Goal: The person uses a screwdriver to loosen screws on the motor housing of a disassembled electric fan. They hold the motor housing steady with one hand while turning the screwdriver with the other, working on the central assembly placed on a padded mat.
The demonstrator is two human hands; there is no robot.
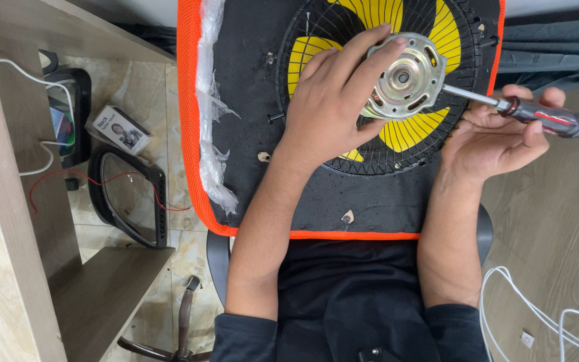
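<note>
1. Over the black fan grille [370, 157], the left hand [333, 100] clamped its fingers around the metal motor [407, 76].
2. Right hand [497, 134], palm up, gripped a screwdriver [537, 115] whose tip touched the motor.

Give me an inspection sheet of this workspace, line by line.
Surface: black seat board with orange edging, torn plastic along its left side.
Job's things: round metal motor over a black fan grille with yellow blades; red-handled screwdriver, tip at the motor.
Clutter: loose screw on the board; small box on the floor.
Hands: left hand grips the motor; right hand holds the screwdriver.
Cables: white cables lower right; thin red wire at left.
Surroundings: wooden shelf, tiled floor.
</note>
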